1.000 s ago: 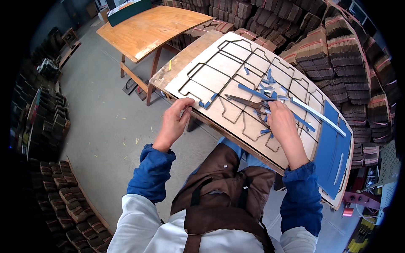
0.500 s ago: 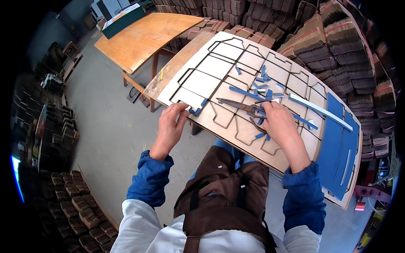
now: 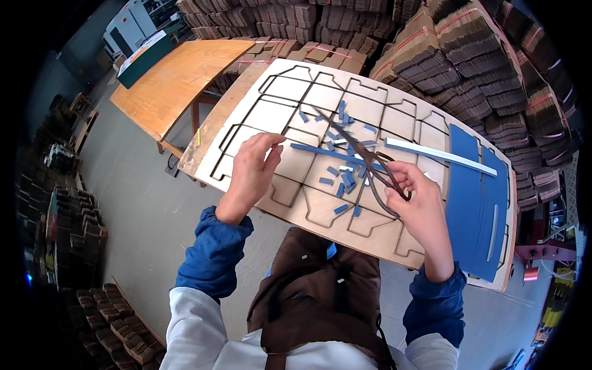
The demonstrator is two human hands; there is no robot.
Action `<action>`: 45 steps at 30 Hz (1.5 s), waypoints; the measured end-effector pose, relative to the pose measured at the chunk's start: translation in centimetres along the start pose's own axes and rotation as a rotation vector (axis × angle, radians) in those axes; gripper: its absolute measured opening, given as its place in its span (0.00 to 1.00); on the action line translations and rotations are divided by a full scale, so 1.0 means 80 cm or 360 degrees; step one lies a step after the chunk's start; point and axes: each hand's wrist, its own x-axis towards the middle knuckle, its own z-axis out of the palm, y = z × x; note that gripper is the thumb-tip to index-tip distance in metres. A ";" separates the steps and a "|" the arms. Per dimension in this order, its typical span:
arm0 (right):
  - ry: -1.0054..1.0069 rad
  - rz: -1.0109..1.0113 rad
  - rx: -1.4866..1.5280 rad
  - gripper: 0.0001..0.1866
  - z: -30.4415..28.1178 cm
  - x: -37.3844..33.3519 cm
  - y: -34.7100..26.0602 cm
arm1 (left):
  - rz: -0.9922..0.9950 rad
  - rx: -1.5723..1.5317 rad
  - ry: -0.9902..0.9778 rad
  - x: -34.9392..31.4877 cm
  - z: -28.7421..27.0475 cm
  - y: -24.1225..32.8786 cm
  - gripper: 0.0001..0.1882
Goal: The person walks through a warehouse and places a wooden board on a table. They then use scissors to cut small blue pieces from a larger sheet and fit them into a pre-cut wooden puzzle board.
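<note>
My right hand (image 3: pixel 420 196) is wrapped round the handles of dark metal scissors (image 3: pixel 368 155), whose blades point up and left over the board. A long, thin blue strip (image 3: pixel 320 150) lies partly under the scissors. Close to that strip's left end is my left hand (image 3: pixel 251 166), its thumb and forefinger slightly apart and nothing visible between them. Several short blue pieces (image 3: pixel 346 180) are scattered around the blades. All of this rests on a pale wooden board (image 3: pixel 246 117) with dark lines forming angular outlines.
Blue sheets (image 3: pixel 464 203) cover the board's right end, beside a long white strip (image 3: pixel 441 156). An orange-brown table (image 3: pixel 179 80) bears a dark green box (image 3: pixel 146 60) at the far left. Bundled cardboard stacks (image 3: pixel 422 46) stand behind; more bundles (image 3: pixel 126 327) sit at lower left.
My right hand has lifted and turned the scissors so the blades point farther away. My left hand has left the small blue pieces at the board's near-left edge and moved towards the long strip.
</note>
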 end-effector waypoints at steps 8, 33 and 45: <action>0.0312 0.0177 0.0893 0.13 -0.048 -0.088 0.043 | 0.0471 -0.0458 -0.0482 0.085 0.109 0.114 0.08; 0.0168 0.0581 0.0739 0.13 -0.044 -0.174 0.088 | 0.0590 -0.0673 -0.0529 0.027 0.151 0.156 0.08; 0.0130 0.0536 0.0729 0.16 -0.029 -0.171 0.091 | 0.0854 0.0214 -0.0893 0.043 0.090 0.067 0.10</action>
